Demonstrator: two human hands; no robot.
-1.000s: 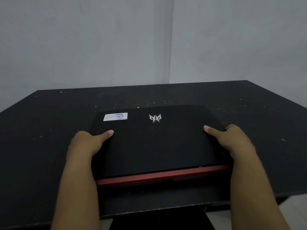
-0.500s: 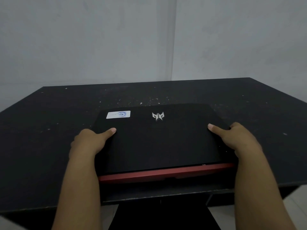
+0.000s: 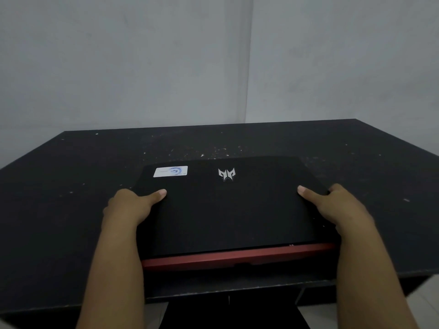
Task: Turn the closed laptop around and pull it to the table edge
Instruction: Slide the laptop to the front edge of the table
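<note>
A closed black laptop (image 3: 232,210) lies flat on the black table (image 3: 59,210), its red back strip facing me and close to the near table edge. A silver logo and a white sticker show on the far part of its lid. My left hand (image 3: 130,205) grips the laptop's left side, thumb on the lid. My right hand (image 3: 337,205) grips the right side the same way, fingers wrapped around the edge and partly hidden.
The tabletop is dusty with pale specks, mostly behind the laptop. Grey walls (image 3: 142,67) meet in a corner just beyond the far edge. A dark stand or chair part (image 3: 232,314) sits below the near edge, with pale floor at the lower right.
The view has shifted slightly; the laptop and both hands hold nearly the same position near the front edge, with the grip unchanged.
</note>
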